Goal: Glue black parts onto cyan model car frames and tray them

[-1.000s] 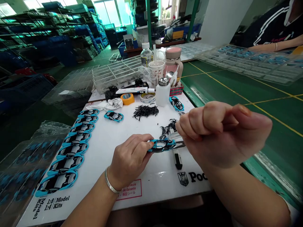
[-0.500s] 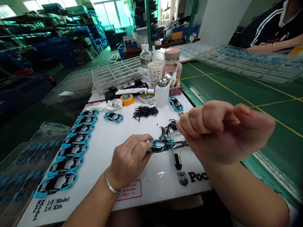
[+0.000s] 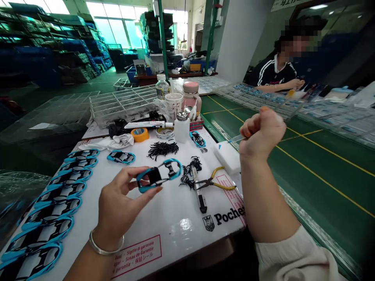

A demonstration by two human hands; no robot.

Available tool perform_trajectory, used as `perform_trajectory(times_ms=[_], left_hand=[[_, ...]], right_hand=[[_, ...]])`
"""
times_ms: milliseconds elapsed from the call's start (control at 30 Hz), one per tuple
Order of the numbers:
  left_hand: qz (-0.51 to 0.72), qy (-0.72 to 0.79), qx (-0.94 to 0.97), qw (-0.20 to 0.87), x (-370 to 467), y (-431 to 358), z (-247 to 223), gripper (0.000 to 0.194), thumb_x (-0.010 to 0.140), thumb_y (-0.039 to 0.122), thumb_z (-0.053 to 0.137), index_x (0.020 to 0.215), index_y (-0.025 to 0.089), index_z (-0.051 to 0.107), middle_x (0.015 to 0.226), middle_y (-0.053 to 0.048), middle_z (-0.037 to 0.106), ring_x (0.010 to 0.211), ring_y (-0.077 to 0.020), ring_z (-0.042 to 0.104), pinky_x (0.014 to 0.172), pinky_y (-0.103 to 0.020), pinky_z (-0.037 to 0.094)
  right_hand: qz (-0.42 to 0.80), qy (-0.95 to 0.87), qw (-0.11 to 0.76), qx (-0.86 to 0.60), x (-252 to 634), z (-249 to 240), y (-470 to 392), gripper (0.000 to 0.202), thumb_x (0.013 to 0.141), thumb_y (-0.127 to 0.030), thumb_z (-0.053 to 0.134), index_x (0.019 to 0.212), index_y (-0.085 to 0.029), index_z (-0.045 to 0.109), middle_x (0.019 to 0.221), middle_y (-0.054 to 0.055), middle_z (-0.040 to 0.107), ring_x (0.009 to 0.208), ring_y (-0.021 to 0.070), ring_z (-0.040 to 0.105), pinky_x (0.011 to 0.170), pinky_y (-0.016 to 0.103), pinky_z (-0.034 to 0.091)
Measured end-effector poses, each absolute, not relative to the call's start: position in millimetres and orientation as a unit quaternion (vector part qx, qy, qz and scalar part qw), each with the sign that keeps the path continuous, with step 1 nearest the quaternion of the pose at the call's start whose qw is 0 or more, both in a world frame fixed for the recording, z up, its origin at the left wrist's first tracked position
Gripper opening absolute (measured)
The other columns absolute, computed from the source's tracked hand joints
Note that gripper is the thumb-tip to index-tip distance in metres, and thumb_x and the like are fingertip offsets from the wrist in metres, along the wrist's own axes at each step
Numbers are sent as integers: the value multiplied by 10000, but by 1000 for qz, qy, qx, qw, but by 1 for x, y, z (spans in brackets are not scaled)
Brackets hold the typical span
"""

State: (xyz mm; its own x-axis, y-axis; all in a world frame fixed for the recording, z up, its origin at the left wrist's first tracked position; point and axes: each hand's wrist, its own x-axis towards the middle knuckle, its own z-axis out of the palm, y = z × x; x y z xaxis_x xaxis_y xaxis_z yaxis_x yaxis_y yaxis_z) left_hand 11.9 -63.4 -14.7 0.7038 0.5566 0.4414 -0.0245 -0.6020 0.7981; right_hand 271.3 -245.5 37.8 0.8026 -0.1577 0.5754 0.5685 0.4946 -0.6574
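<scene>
In the head view my left hand (image 3: pixel 123 199) pinches a blue and black model car body (image 3: pixel 159 175) between thumb and fingers, tilted above the white board (image 3: pixel 164 218). My right hand (image 3: pixel 263 130) is raised over the board's right edge, fingers curled round a thin translucent stick (image 3: pixel 236 138) that points left. Below that stick lies a white block (image 3: pixel 227 156) with a small blue bit on it. Yellow-handled pliers (image 3: pixel 209 182) rest across a utility knife (image 3: pixel 200 197), beside a pile of small black pieces (image 3: pixel 190 171).
Overlapping blue car bodies (image 3: pixel 66 203) line the board's left side. At the back stand a white bottle with a metal cap (image 3: pixel 182 128), orange tape (image 3: pixel 140 135), a pink flask (image 3: pixel 191 93) and a clear divided tray (image 3: pixel 123 103). A co-worker (image 3: pixel 278 74) sits beyond the green table (image 3: pixel 310 168).
My left hand has lifted and turned the car body, moving it left of the knife. My right hand has drawn back to the right, uncovering the pliers and white block. The view has tilted up and right.
</scene>
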Motion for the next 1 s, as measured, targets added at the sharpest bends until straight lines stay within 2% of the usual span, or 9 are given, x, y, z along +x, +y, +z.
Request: perform_trajectory(times_ms=[133, 200, 267, 333, 433, 500, 600, 767, 1000], left_hand=[[387, 226, 640, 625, 11, -45, -10, 422, 625, 335, 843, 981, 198, 663, 912, -33, 705, 787, -156, 660, 664, -216, 579], [409, 233, 561, 681, 11, -38, -7, 366, 649, 354, 821, 928, 185, 655, 880, -42, 713, 696, -132, 642, 595, -199, 562], [419, 232, 510, 715, 10, -33, -4, 345, 653, 361, 816, 879, 171, 637, 869, -56, 719, 656, -114, 627, 570, -180, 546], [422, 227, 484, 732, 9, -30, -3, 337, 652, 359, 815, 842, 158, 623, 869, -66, 719, 654, -103, 621, 566, -162, 534], [406, 226, 473, 748, 9, -28, -4, 325, 667, 356, 806, 833, 144, 623, 870, -65, 713, 657, -92, 613, 574, -150, 528], [391, 223, 475, 756, 9, -28, -5, 320, 678, 354, 798, 848, 143, 628, 877, -62, 711, 654, -89, 607, 577, -153, 528], [375, 213, 487, 759, 10, -28, -6, 314, 702, 359, 781, 864, 139, 626, 904, -72, 710, 653, -90, 597, 577, -163, 530], [361, 212, 509, 752, 11, -27, -7, 322, 733, 375, 757, 892, 129, 623, 920, -89, 704, 671, -95, 586, 585, -172, 530], [350, 224, 516, 749, 12, -27, -7, 355, 702, 378, 782, 899, 136, 613, 864, -67, 692, 648, -94, 573, 586, -187, 525]], right_hand=[[-162, -212, 760, -592, 286, 16, -230, 355, 754, -268, 589, 537, -216, 313, 439, -80, 251, 379, 66, 203, 362, 211, 183], [-148, -209, 751, -608, 290, 11, -228, 310, 719, -262, 620, 539, -201, 376, 463, -66, 330, 397, 72, 292, 378, 203, 240], [-177, -207, 744, -611, 289, 13, -230, 170, 735, -305, 617, 674, -184, 514, 603, -19, 490, 516, 112, 463, 449, 212, 357], [-249, -212, 736, -592, 279, 22, -234, 208, 763, -352, 604, 892, -190, 576, 884, 48, 590, 797, 171, 574, 622, 259, 462], [-420, -260, 680, -542, 250, 37, -240, 332, 779, -341, 634, 1072, -199, 569, 1163, 96, 543, 1107, 225, 504, 857, 308, 441], [-457, -325, 623, -545, 230, 43, -239, 296, 802, -296, 638, 1078, -207, 580, 1125, 87, 561, 1056, 221, 534, 818, 308, 455], [-324, -444, 499, -670, 213, 42, -227, 110, 849, -218, 575, 943, -204, 629, 928, 38, 612, 831, 165, 580, 677, 261, 463], [-27, -482, 166, -860, 213, 28, -200, 144, 818, -169, 567, 838, -214, 703, 871, 19, 661, 739, 136, 581, 649, 251, 403], [31, -450, 33, -892, 204, 2, -178, 143, 759, -137, 604, 804, -203, 723, 772, 69, 677, 721, 195, 605, 578, 265, 346]])
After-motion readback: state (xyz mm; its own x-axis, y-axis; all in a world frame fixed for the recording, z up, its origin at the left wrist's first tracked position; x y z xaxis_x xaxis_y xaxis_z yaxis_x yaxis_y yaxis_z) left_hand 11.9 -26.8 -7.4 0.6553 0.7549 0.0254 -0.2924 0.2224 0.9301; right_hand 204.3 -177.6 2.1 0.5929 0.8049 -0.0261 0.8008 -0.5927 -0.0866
